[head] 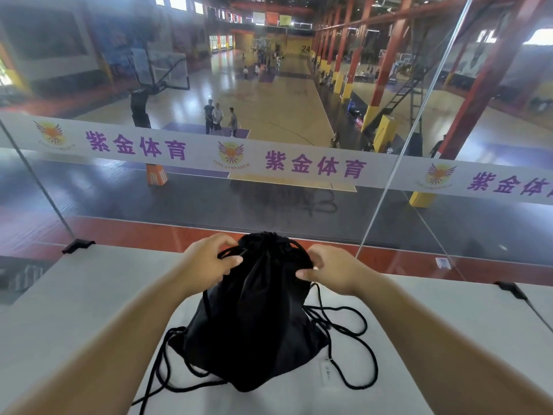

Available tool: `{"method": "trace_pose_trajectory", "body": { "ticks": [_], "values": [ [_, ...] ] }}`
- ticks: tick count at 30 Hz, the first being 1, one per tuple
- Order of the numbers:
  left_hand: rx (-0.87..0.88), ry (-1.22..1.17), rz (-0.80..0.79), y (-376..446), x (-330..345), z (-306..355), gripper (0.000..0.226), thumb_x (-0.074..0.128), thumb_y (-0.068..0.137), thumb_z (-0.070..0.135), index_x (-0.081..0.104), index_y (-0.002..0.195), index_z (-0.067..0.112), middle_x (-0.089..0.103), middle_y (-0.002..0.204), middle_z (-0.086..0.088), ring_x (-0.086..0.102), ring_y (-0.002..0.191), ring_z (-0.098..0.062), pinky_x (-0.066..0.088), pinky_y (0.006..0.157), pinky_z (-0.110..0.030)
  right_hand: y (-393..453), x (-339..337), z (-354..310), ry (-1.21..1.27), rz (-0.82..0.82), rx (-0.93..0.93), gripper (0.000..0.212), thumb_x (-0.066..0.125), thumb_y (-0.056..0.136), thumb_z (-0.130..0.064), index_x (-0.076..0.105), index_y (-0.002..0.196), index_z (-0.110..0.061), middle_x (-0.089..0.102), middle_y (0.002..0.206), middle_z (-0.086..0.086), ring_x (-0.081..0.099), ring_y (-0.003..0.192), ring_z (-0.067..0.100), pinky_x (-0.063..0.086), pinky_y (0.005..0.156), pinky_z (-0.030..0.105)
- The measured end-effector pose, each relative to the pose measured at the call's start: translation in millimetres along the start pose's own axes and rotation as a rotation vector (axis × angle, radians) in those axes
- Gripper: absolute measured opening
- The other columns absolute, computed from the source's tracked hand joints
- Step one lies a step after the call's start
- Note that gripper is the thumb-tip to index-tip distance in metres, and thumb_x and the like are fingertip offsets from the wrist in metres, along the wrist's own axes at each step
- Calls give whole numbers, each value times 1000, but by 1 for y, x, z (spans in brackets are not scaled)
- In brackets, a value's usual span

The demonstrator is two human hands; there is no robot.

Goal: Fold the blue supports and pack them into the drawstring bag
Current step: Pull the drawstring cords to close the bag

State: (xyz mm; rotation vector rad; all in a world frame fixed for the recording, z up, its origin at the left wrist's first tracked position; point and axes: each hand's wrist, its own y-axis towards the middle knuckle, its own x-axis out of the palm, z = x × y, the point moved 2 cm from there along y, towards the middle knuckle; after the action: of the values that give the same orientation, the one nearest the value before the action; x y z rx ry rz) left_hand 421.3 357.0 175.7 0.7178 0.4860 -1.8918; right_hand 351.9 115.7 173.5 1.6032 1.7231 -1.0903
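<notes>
Two bare forearms reach forward from the bottom corners of the view toward a black drawstring bag (254, 324) that sits bulging on a white table (89, 295). Nearest the viewer, loose black cords (356, 348) trail from the bag in loops over the tabletop on both sides, and a small white tag (328, 372) lies by its right lower corner. The bag narrows upward to a gathered, puckered neck at its far end. The left hand (206, 265) rests against the left side of that neck, fingers curled and pinching cord there. The right hand (332, 271) mirrors it on the right side, fingers bent inward and gripping the fabric or cord; which of the two cannot be told. No blue supports are visible outside the bag.

Beyond the table edge stands a clear glass barrier (299, 211), held by small black clamps (78, 245) at its base. A white banner strip (269, 158) with purple Chinese characters and winged emblems runs across the glass. Through it, well below, lies an indoor basketball court (269, 100) with a wooden floor, red columns and several small figures standing about.
</notes>
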Motion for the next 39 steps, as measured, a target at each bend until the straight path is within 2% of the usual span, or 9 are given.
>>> {"method": "trace_pose_trajectory", "body": {
  "ticks": [2, 9, 13, 18, 23, 27, 31, 35, 39],
  "values": [
    [18, 47, 37, 1, 0, 1, 10, 61, 90, 21, 63, 80, 20, 58, 66, 7, 53, 59, -10, 42, 59, -24, 4, 2, -5, -22, 40, -35, 29, 58, 90, -35, 44, 69, -19, 48, 77, -4, 46, 66, 13, 40, 67, 32],
    [7, 113, 53, -4, -10, -4, 31, 57, 92, 31, 53, 62, 24, 46, 58, 9, 42, 56, -9, 30, 54, -24, -1, -7, -2, -25, 89, -110, 35, 40, 98, -36, 48, 83, -6, 57, 83, 14, 50, 72, 20, 38, 67, 35],
    [35, 129, 80, -8, -20, -5, 26, 57, 91, 31, 64, 72, 15, 55, 64, -1, 47, 59, -12, 34, 55, -24, -7, -27, -10, -158, 143, -220, 34, 38, 100, -34, 39, 68, -22, 44, 69, -4, 43, 64, 13, 35, 63, 28],
    [35, 47, 128, -11, -33, -3, 26, 61, 89, 29, 60, 64, 36, 64, 71, 11, 56, 69, -6, 37, 61, -18, -18, -35, 7, -6, 154, -164, 38, 45, 97, -35, 40, 62, -21, 41, 59, -7, 36, 54, 7, 35, 58, 24],
    [58, 50, 54, -14, -27, 0, 25, 59, 91, 26, 61, 66, 26, 51, 58, 8, 45, 55, -7, 35, 57, -22, -16, -32, 6, 17, 262, -82, 31, 45, 97, -33, 57, 77, -13, 56, 75, 1, 52, 68, 16, 39, 64, 29],
    [99, -4, 94, -15, -34, 3, 18, 61, 89, 20, 64, 73, 27, 60, 60, 11, 52, 58, -5, 45, 64, -26, -13, -34, -19, 35, 419, -108, 22, 52, 93, -18, 60, 113, -19, 55, 107, -6, 52, 97, 8, 37, 84, 22],
    [154, -17, 65, -19, -33, 9, 17, 60, 90, 19, 65, 76, 27, 61, 62, 27, 54, 58, 3, 44, 63, -20, -6, -27, -62, -29, 338, -203, 38, 58, 87, -29, 53, 125, -30, 47, 110, -6, 50, 99, 11, 37, 85, 24],
    [209, -12, 67, -23, -39, 11, 11, 61, 90, 21, 70, 84, 21, 63, 67, 11, 56, 62, -2, 46, 64, -21, 10, -7, -99, -199, 199, -290, 46, 63, 79, -53, 52, 122, -40, 47, 98, -9, 52, 92, 13, 45, 80, 31],
    [209, -5, 71, -29, -44, 8, 10, 61, 89, 23, 70, 83, 25, 64, 75, 4, 58, 69, -13, 49, 67, -29, 24, 7, -116, -215, 113, -304, 37, 65, 78, -54, 60, 113, -42, 49, 91, -7, 53, 88, 15, 44, 72, 31]
  ]
}}
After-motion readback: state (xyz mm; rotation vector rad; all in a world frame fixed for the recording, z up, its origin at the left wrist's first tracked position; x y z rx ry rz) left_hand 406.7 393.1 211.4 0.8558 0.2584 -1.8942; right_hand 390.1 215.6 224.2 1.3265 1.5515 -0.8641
